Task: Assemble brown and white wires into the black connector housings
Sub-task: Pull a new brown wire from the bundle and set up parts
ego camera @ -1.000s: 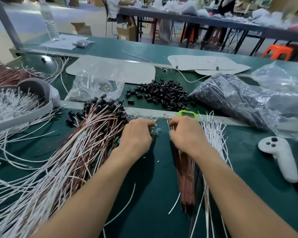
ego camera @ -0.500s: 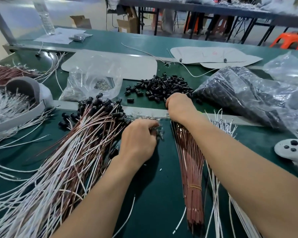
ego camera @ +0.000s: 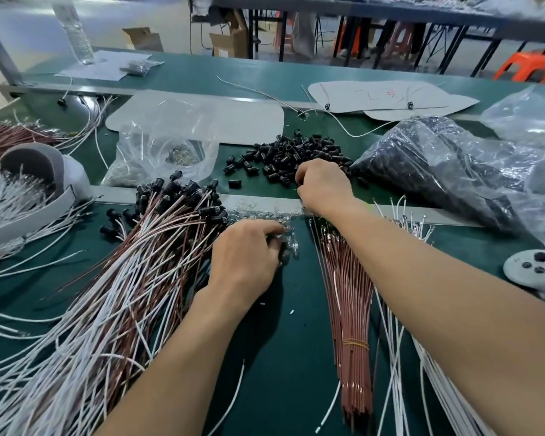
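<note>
Single head view, wide-angle. Looks forward and down, close over the green surface (ego camera: 283,341). Housing pile (ego camera: 291,154) lies upper centre, with other benches far beyond it.

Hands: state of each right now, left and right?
Left hand: fingers curled over the small clear parts; grip cannot be told.
Right hand: fingers curled at the black housings pile; grip cannot be told.

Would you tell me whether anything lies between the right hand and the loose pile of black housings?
Nothing visible does: the right hand is at the near edge of the pile of black housings, fingers curled down among them.
</note>
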{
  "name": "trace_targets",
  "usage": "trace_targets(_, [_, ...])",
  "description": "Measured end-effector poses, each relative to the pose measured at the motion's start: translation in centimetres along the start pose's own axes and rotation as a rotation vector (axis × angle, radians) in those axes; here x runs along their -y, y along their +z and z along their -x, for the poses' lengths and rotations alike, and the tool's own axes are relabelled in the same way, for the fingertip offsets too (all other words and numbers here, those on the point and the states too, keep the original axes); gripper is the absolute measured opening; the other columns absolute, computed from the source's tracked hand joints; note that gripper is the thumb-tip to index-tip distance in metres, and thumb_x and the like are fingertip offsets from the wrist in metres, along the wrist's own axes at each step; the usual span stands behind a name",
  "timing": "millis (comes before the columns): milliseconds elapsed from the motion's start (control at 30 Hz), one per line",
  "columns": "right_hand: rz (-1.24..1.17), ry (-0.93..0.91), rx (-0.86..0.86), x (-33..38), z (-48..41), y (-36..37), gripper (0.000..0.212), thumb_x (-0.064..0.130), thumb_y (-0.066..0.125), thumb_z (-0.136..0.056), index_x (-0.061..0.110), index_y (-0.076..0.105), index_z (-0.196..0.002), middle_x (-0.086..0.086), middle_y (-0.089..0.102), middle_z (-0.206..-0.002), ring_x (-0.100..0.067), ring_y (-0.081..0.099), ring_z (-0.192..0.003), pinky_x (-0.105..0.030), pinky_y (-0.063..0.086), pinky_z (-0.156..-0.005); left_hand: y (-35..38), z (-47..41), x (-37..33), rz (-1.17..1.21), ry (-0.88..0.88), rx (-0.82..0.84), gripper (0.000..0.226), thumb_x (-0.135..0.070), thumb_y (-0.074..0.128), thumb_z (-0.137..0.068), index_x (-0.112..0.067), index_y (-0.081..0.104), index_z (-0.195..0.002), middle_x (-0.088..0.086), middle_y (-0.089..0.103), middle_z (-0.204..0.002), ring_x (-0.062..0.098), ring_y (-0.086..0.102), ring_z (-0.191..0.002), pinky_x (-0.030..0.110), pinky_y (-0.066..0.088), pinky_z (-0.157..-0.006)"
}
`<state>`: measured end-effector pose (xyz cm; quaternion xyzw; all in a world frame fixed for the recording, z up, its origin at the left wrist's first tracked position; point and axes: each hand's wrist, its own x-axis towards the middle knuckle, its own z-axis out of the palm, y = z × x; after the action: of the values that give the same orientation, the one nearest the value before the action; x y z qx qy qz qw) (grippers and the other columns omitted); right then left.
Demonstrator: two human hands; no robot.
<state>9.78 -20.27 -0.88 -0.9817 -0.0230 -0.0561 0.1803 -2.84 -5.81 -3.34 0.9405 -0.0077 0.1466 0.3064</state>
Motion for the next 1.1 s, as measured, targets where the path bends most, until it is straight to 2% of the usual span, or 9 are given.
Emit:
trace_targets(133, [-0.074,0.057,-0.115,0.0,0.5,-0.2,0.027,0.005,0.064,-0.087,0.026,0.081,-0.092,-0.002,0.077,-0.101,-0.025,0.065,-0.104,-0.038,0.053,-0.096,0.0,0.1,0.2,0.027,0.005,-0.015,0.022,-0.029,0.071,-0.091,-0.031,0.078,-0.112,-0.006,0.077,-0.108,0.018,0.068,-0.101,0.028,0.049,-0.089])
trace_targets(233, [-0.55,0.107,-0.108,0.7,2.2,-1.7,0.022,0.004,0.072,-0.087,0.024,0.081,-0.086,0.009,0.075,-0.078,-0.007,0.067,-0.075,-0.027,0.055,-0.078,-0.2,-0.1,0.1,0.136,-0.021,-0.067,0.03,-0.031,0.075,-0.09,-0.029,0.075,-0.12,-0.008,0.076,-0.111,0.013,0.067,-0.101,0.023,0.047,-0.09])
trace_targets(367, [-1.235,0.18,0.088,1.7,6.8,-3.0,0.022,-0.003,0.069,-0.091,0.014,0.078,-0.082,-0.002,0.073,-0.067,-0.01,0.064,-0.056,-0.022,0.054,-0.054,-0.6,-0.2,-0.3,0.485,-0.059,-0.11,0.045,-0.032,0.078,-0.086,-0.041,0.066,-0.129,-0.023,0.073,-0.099,0.002,0.067,-0.084,0.014,0.051,-0.08])
trace_targets(533, [-1.406,0.262,0.229,2.0,11.6,-1.9,0.025,0.006,0.064,-0.099,0.012,0.075,-0.077,-0.004,0.071,-0.066,-0.011,0.062,-0.049,-0.02,0.05,-0.048,-0.7,0.0,-0.8,0.844,-0.046,-0.085,0.028,-0.02,0.078,-0.084,-0.046,0.079,-0.094,-0.015,0.077,-0.097,0.007,0.073,-0.091,0.023,0.057,-0.08])
trace_targets(633, [-1.278,0.295,0.168,2.0,13.0,-1.2,0.021,0.004,0.063,-0.098,0.011,0.075,-0.082,-0.005,0.074,-0.069,-0.013,0.067,-0.053,-0.025,0.054,-0.052,-0.4,0.0,-0.6,0.917,-0.153,-0.061,0.022,-0.015,0.079,-0.085,-0.036,0.081,-0.078,-0.01,0.078,-0.081,0.001,0.071,-0.075,0.016,0.053,-0.071])
trace_targets(767, [-0.462,0.126,-0.123,1.4,14.0,-1.7,0.019,0.008,0.071,-0.088,0.023,0.082,-0.092,0.007,0.078,-0.084,-0.008,0.071,-0.077,-0.022,0.058,-0.077,-0.4,-0.6,0.4,0.938,-0.305,-0.154,0.01,-0.02,0.067,-0.098,-0.021,0.073,-0.09,-0.001,0.077,-0.082,0.012,0.072,-0.069,0.029,0.057,-0.058])
trace_targets(833, [-0.252,0.146,-0.168,1.1,14.7,-2.7,0.008,0.019,0.073,-0.089,0.024,0.08,-0.09,0.006,0.074,-0.082,-0.017,0.069,-0.081,-0.028,0.055,-0.073,-0.7,-0.8,1.0,0.993,-0.351,-0.138,0.009,-0.017,0.065,-0.1,-0.015,0.069,-0.092,0.004,0.077,-0.081,0.019,0.073,-0.064,0.029,0.057,-0.056])
trace_targets(967, [0.244,0.252,0.057,0.9,16.2,-3.6,0.047,0.057,0.072,-0.085,0.019,0.047,-0.074,0.002,0.051,-0.069,-0.025,0.054,-0.071,-0.03,0.04,-0.062,-0.9,-1.1,1.5,0.888,-0.323,-0.087,0.011,-0.012,0.085,-0.081,-0.016,0.075,-0.079,0.006,0.074,-0.067,0.016,0.067,-0.053,0.029,0.058,-0.055])
trace_targets(1100, [0.302,0.22,0.15,1.8,16.5,-3.2,0.039,0.022,0.072,-0.085,0.02,0.036,-0.071,0.002,0.044,-0.067,-0.019,0.043,-0.058,-0.026,0.028,-0.049,-0.7,-1.0,1.3,0.75,-0.292,-0.074,0.02,-0.01,0.091,-0.072,-0.024,0.077,-0.073,-0.002,0.075,-0.067,0.012,0.069,-0.054,0.021,0.053,-0.056])
